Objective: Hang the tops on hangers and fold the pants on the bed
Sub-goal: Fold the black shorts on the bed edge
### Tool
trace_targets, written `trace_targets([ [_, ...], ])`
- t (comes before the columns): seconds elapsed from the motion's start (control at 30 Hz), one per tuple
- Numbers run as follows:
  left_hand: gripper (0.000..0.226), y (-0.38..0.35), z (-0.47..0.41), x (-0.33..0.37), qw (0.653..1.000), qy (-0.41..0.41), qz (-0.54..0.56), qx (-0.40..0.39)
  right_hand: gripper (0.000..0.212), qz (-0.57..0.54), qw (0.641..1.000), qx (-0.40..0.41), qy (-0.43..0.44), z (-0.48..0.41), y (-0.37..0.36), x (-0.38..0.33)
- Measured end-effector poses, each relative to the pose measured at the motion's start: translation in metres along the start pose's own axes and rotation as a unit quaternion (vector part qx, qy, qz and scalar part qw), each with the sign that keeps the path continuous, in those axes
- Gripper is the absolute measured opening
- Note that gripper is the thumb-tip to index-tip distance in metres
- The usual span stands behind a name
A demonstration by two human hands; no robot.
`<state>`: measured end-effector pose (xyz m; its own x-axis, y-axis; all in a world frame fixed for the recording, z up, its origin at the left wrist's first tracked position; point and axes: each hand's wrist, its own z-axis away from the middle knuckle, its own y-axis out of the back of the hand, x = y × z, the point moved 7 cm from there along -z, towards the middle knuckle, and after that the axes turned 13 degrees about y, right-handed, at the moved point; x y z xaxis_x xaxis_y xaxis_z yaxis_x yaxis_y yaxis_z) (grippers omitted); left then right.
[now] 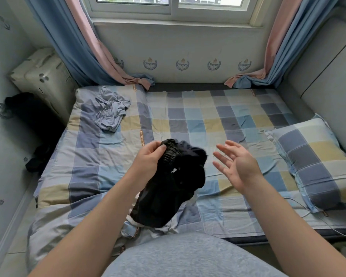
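My left hand (pixel 149 158) grips the elastic waistband of a pair of black pants (pixel 168 188), which hang bunched above the near side of the checked bed (pixel 218 120). My right hand (pixel 235 165) hovers just right of the pants, palm up, fingers spread, holding nothing. A crumpled light blue garment (pixel 110 108) with an elastic waistband lies on the bed's far left corner. No hangers are in view.
A checked pillow (pixel 316 162) lies at the bed's right side by a grey padded wall. Dark clothing (pixel 38 158) is piled in the gap left of the bed, near a storage box (pixel 42 78). Curtains hang at both far corners. A white cable (pixel 328 224) trails over the near right edge.
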<state>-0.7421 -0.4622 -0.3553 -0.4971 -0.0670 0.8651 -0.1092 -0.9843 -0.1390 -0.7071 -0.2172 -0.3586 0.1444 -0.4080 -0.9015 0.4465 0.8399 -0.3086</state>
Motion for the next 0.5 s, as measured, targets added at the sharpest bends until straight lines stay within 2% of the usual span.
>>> trace_targets([
  [0.07, 0.018, -0.004, 0.006, 0.007, 1.000, 0.015, 0.017, -0.019, 0.027, 0.073, 0.995, -0.062, 0.021, 0.007, -0.013, 0.004],
  [0.13, 0.019, -0.008, 0.012, 0.010, 0.999, 0.026, 0.017, -0.037, 0.037, 0.171, 0.971, -0.149, 0.075, 0.015, -0.031, 0.009],
  [0.2, 0.019, -0.012, 0.016, 0.012, 0.998, 0.025, 0.011, -0.056, 0.054, 0.276, 0.920, -0.249, 0.128, 0.021, -0.048, 0.019],
  [0.27, 0.019, -0.016, 0.021, 0.015, 0.996, 0.025, 0.013, -0.079, 0.060, 0.345, 0.868, -0.334, 0.129, 0.028, -0.065, 0.038],
  [0.33, 0.019, -0.021, 0.025, 0.017, 0.994, 0.024, 0.010, -0.105, 0.044, 0.383, 0.836, -0.382, 0.092, 0.033, -0.075, 0.060],
  [0.4, 0.020, -0.023, 0.028, 0.018, 0.992, 0.024, 0.006, -0.124, 0.019, 0.425, 0.815, -0.383, 0.095, 0.036, -0.079, 0.071],
  [0.43, 0.020, -0.022, 0.028, 0.018, 0.991, 0.024, 0.003, -0.128, 0.013, 0.435, 0.811, -0.376, 0.106, 0.036, -0.081, 0.072],
  [0.5, 0.018, -0.017, 0.029, 0.019, 0.992, 0.012, -0.012, -0.125, 0.015, 0.416, 0.826, -0.363, 0.116, 0.036, -0.081, 0.069],
])
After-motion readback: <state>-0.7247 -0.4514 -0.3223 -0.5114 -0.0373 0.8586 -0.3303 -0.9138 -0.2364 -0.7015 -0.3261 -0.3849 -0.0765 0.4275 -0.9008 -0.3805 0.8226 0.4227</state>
